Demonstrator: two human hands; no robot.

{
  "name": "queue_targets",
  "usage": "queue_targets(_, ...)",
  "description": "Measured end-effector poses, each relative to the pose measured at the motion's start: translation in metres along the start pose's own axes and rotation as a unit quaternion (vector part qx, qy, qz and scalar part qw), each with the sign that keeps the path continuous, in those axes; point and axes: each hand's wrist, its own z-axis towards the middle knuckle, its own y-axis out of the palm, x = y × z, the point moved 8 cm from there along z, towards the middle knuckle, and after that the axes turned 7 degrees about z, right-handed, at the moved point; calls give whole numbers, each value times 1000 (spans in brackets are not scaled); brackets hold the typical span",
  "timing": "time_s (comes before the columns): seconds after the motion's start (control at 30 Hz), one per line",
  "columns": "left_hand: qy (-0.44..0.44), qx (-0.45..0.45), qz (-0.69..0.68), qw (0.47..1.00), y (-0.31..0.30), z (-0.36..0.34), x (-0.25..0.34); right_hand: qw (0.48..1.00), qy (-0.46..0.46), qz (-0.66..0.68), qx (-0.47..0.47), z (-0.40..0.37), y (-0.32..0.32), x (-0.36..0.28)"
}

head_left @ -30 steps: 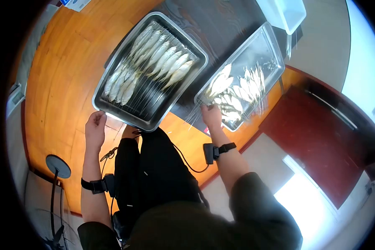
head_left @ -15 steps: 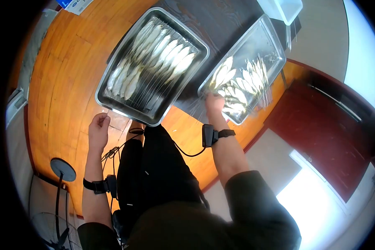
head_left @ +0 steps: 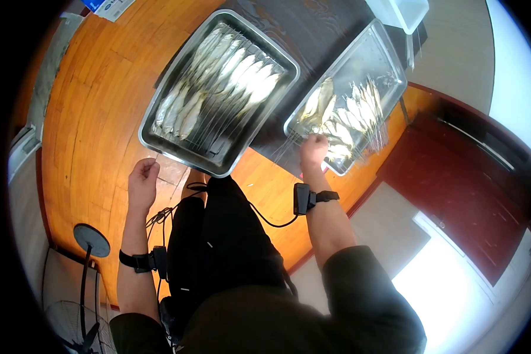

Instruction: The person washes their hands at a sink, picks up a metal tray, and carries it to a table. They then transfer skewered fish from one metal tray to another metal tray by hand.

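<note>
Small silvery fish (head_left: pixel 236 76) lie in two rows on thin skewers across a deep metal tray (head_left: pixel 189 163). To its right, a shallower metal tray (head_left: pixel 379 50) holds more fish (head_left: pixel 360 109) in loose groups, with skewer ends over its edge. My right hand (head_left: pixel 314 150) is at the near left corner of this second tray, its fingers closed and touching a fish (head_left: pixel 324 101) that stands up from the pile. My left hand (head_left: pixel 143 177) is closed in a pinch just below the deep tray's near left corner; what it holds is too thin to make out.
A dark table (head_left: pixel 271 26) bears both trays. At its far right stands a white plastic container (head_left: pixel 402 13) beside several thin skewers. A fan (head_left: pixel 76 324) and a round black base (head_left: pixel 91 240) are at the lower left. Cables (head_left: pixel 269 220) run from my wrist bands across my lap.
My right hand has shifted slightly right and closed at the fish, and one fish there is now raised and turned. My left hand stays pinched. The view has moved slightly.
</note>
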Motion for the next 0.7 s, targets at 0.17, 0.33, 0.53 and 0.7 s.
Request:
queue_targets(0.17,8,-5,-6,1000,1,2,-2,978,119,159,-64,-15,4,-21)
queue_targets(0.33,11,-8,-2,1000,2,1,5,976,117,177,-41,-8,0,-14)
queue_targets(0.53,9,-9,6,1000,3,3,1,998,10,42,41,-3,-7,-15)
queue_targets(0.7,-2,-11,14,1000,4,3,1,991,-52,-41,112,-18,-17,-43)
